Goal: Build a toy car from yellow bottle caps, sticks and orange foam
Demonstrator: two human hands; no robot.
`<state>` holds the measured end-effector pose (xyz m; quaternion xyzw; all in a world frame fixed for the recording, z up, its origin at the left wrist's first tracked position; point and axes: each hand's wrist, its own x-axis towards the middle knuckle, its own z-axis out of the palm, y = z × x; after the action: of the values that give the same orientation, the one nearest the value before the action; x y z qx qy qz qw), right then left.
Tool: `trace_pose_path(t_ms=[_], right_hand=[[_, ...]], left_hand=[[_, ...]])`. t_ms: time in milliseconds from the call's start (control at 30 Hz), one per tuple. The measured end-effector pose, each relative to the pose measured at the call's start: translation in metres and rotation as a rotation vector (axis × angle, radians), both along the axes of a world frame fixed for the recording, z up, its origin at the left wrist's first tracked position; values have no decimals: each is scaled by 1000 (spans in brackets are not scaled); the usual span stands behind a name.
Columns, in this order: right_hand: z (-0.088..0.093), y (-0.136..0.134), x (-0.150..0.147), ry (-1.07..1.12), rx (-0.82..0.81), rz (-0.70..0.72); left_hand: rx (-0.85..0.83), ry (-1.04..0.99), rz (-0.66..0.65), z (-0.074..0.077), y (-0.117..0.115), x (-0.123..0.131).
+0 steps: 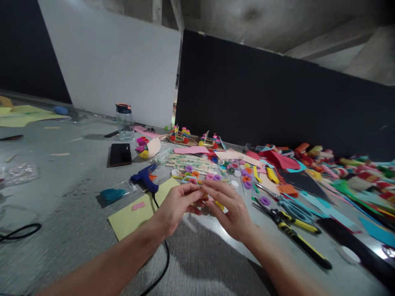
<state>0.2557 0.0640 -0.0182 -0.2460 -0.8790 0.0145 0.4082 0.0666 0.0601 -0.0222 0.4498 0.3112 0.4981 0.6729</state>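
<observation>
Near the middle of the table, my left hand (182, 203) is closed, thumb and fingers pinching a small orange craft piece (205, 197). My right hand (230, 207) meets it from the other side, its fingers bent over the same piece. Most of the piece is covered by my fingers, so its full shape cannot be made out. A bit of yellow (219, 205) shows under my right fingers. Just beyond the hands lie purple rings (217, 177) and other small coloured parts. To the left, a blue glue gun (144, 177) rests beside a yellow-green sheet (126, 224).
Pliers with yellow-black handles (304, 242) and blue-handled scissors (296, 209) lie right. A phone (120, 154) and clear bottle (125, 123) stand left. Wooden sticks (188, 162) and small wheeled models (179, 135) are behind. The glue gun's black cable (167, 255) runs past my left forearm.
</observation>
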Motion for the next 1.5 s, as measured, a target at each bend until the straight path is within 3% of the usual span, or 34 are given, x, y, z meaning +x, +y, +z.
trace_pose_path(t_ms=[367,900,1500], right_hand=[[-5,-3,-9,-126,50,-42],[-4,-5,-10,-33,32,-132],[2,-7,-10,110,-30,-60]], left_hand=[[-18,-76,35,1,-1,2],[35,71,119,4,-6,5],[10,146,-59,11,-8,3]])
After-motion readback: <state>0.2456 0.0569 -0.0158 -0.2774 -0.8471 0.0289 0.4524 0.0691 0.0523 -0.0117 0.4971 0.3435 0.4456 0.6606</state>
